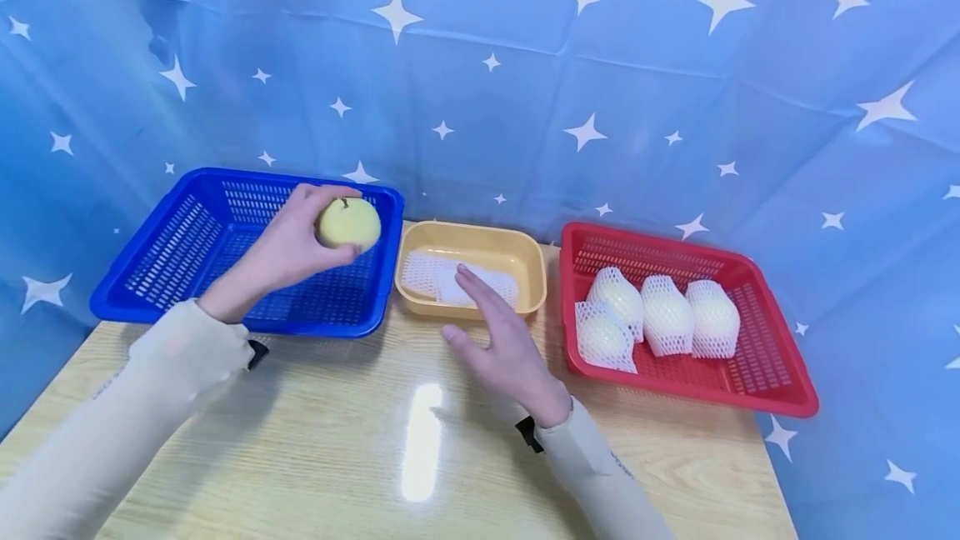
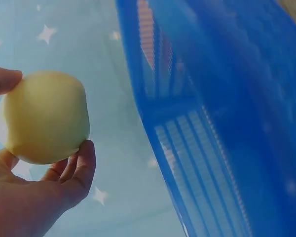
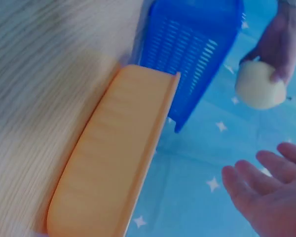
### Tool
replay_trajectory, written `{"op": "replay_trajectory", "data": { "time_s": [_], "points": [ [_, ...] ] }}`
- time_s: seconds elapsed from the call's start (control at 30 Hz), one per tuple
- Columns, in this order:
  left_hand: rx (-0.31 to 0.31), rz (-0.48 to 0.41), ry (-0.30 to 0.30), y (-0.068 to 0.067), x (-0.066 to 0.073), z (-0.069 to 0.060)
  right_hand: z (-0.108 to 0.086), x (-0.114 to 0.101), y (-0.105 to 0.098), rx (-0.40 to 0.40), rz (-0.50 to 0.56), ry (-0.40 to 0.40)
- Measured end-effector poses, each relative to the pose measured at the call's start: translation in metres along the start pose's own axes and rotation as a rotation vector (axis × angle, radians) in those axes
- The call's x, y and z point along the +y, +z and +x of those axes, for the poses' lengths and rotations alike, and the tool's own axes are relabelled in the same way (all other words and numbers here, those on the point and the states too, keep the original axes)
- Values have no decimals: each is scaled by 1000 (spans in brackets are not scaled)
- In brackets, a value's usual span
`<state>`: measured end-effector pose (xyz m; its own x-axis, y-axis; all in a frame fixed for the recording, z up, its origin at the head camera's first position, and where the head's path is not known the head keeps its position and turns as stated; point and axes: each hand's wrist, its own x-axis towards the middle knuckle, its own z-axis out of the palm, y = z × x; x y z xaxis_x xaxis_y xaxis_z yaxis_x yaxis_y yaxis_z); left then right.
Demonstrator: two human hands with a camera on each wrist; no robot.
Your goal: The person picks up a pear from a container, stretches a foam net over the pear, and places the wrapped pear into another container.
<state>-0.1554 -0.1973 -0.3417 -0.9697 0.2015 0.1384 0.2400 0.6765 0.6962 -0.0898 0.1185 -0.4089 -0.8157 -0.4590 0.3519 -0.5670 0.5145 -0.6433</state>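
Observation:
My left hand [image 1: 292, 244] holds a pale yellow-green pear [image 1: 351, 225] between thumb and fingers, above the right part of the blue basket [image 1: 240, 322]. The left wrist view shows the bare pear [image 2: 47, 117] gripped at its sides, apart from the basket. My right hand [image 1: 506, 352] holds nothing and has its fingers extended, reaching over the front rim of a small yellow tub [image 1: 536, 269]. White foam nets [image 1: 423, 273] lie in that tub, partly hidden by a finger. In the right wrist view, the right fingers [image 3: 256, 180] are spread apart from the tub.
A red basket [image 1: 780, 382] at the right contains several pears [image 1: 666, 317] in white foam nets. All the containers stand on a light wooden table [image 1: 330, 440]. Behind them hangs a blue curtain [image 1: 480, 98] with white stars.

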Motion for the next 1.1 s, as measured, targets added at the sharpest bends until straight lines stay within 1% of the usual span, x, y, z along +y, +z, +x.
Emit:
{"op": "replay_trajectory", "data": {
  "time_s": [0.17,0.33,0.5,0.6,0.7,0.9,1.1],
  "points": [
    [-13,-35,71,22,15,-13,-8,3,-11,67,90,34],
    [-19,-108,116,46,30,-27,-14,4,-16,67,159,67],
    [-21,-150,168,70,42,-41,-20,4,-17,63,267,83],
    [-23,-170,207,84,44,-49,-23,4,-18,49,326,105],
    [-33,-197,226,98,43,-56,-28,5,-19,28,370,134],
    [-86,-218,226,120,42,-65,-38,12,-17,-19,412,163],
    [-154,-197,218,135,42,-70,-47,21,-14,-66,409,201]
  ]
}}
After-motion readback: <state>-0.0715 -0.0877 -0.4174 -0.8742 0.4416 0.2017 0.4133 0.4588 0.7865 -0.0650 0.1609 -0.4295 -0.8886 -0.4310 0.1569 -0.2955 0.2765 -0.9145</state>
